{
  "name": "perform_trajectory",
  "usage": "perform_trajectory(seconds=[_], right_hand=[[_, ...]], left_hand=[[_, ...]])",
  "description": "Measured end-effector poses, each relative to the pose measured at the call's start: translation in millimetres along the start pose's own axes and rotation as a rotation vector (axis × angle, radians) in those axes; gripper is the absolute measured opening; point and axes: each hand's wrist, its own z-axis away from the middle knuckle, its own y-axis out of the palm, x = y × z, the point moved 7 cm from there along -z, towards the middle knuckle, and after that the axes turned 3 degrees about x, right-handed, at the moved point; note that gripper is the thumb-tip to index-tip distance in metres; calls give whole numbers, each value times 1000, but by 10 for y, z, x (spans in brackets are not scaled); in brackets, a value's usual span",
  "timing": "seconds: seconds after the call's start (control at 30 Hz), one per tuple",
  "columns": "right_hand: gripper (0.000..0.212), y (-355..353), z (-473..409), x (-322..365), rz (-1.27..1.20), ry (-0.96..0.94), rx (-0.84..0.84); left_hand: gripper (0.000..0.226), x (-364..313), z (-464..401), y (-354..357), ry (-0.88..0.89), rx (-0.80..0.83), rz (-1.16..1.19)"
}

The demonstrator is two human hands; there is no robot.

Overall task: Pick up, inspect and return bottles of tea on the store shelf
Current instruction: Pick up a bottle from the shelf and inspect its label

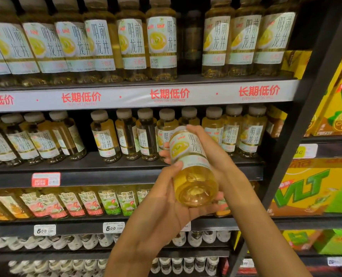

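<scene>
A bottle of pale yellow tea (192, 170) with a white label is held in front of the shelves, tilted so its base points toward me and its cap toward the shelf. My left hand (166, 198) cups it from below and the left, thumb on the label. My right hand (214, 156) wraps round its right side, fingers over the top. Matching tea bottles (106, 136) line the middle shelf (106, 176) behind it. Larger bottles (162, 41) of the same tea fill the upper shelf, with a gap (190, 43) in the row.
A white price strip with red lettering (166, 94) fronts the upper shelf. Smaller fruit-tea bottles (70, 202) stand on the shelf below, and white-capped bottles (86, 240) lower still. A black upright post (306, 120) separates yellow and green drink cartons (314, 186) on the right.
</scene>
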Motion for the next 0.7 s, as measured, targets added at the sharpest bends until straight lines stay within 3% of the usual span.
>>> perform_trajectory(seconds=[0.1, 0.23, 0.3, 0.5, 0.7], right_hand=[[39, 6, 37, 53, 49, -34, 20], [49, 51, 129, 193, 362, -199, 83], [48, 86, 192, 278, 467, -309, 135], [65, 215, 369, 365, 401, -519, 427], [71, 233, 471, 404, 431, -644, 471]], left_hand=[[68, 41, 4, -91, -15, -100, -76], [49, 65, 33, -232, 9, -221, -291], [52, 43, 37, -282, 27, -237, -428], [47, -208, 23, -369, 204, -215, -611], [66, -376, -51, -379, 366, -195, -783]])
